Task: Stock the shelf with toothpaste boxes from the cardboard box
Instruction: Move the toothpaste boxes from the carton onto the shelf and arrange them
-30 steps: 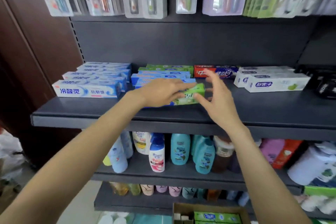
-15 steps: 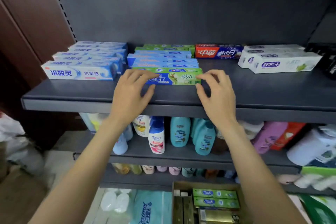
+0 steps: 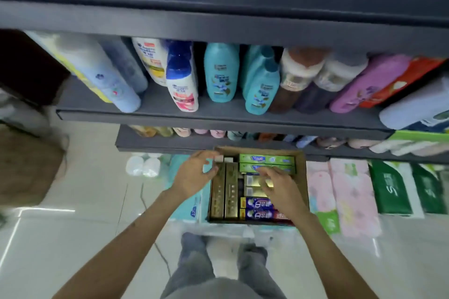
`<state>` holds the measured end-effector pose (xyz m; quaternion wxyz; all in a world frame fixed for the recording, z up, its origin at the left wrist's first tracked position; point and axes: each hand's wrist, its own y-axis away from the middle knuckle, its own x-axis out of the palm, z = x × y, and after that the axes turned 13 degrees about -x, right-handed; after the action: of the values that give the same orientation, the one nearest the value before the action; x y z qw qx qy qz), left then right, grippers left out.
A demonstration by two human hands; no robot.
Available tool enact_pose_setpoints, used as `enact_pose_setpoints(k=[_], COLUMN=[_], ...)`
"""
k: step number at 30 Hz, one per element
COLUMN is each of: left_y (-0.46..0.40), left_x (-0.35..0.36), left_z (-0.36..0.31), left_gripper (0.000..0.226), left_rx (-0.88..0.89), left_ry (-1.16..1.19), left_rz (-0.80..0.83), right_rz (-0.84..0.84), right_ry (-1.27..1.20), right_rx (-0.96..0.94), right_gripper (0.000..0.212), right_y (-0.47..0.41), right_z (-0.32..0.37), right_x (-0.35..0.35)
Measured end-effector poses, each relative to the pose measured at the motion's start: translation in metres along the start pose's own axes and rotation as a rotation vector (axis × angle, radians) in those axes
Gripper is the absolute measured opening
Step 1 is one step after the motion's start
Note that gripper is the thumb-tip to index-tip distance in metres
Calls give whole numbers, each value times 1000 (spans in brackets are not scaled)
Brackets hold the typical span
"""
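Note:
The cardboard box (image 3: 303, 177) sits on the floor under the lowest shelf, holding several toothpaste boxes. Two green toothpaste boxes (image 3: 267, 160) lie at its far end, gold boxes (image 3: 224, 192) stand along its left side, and blue-and-red boxes (image 3: 260, 209) lie at its near end. My left hand (image 3: 194, 172) hovers over the box's left edge, fingers loosely curled, holding nothing. My right hand (image 3: 279, 184) reaches over the middle of the box with spread fingers, just below the green boxes, also empty. The toothpaste shelf (image 3: 218, 7) runs across the top; only its front lip and a sliver of boxes show.
Shampoo bottles (image 3: 220, 73) and refill pouches fill the middle shelf. Small bottles line the lowest shelf (image 3: 170, 145). Pink and green tissue packs (image 3: 352, 196) lie on the floor right of the box, a teal pack (image 3: 189, 206) left of it. My legs stand below.
My hands left the green toothpaste box on the upper shelf and dropped down over the cardboard box on the floor. The view tilted down with them.

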<state>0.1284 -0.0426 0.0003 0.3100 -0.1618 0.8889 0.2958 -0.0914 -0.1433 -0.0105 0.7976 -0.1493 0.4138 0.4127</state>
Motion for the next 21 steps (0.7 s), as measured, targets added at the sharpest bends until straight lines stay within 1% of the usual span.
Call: enact_pose_setpoints(k=[1,3,5,6,8,11,13,16,21], left_y=[-2,-4,-4,-4,-2,-1,-3,-3,-3], left_x=[18,50,76,87,105,115,116,114,110], left_z=[12,33,49,56,67,81,89,96,103], left_gripper=[37,52,60,61,57,50,49,49,47], left_rx=[-127,-307,-420,-450,-457,-423,-390,-338,-292], left_ry=[21,13,26,40,33,39,56,59,23], left_rz=[26,64,94,104,87,21,12,19,55], right_rz=[38,102,149,175,236,303,322,319,289], right_ry=[-24,-61,-93,-102,-115,-142,-144,-84,1], right_rx=[43,104,138,155,175,227,264,314,425], right_gripper=[27,31,37,42,53,72,77,81,95], right_y=[3,4,0,-3,-10,-28,-40,-56,-64], right_z=[-9,-22,-28,-29,-29,-26,-25,-24,-15], right_x=[12,36,60,71,92,123,145,171,190])
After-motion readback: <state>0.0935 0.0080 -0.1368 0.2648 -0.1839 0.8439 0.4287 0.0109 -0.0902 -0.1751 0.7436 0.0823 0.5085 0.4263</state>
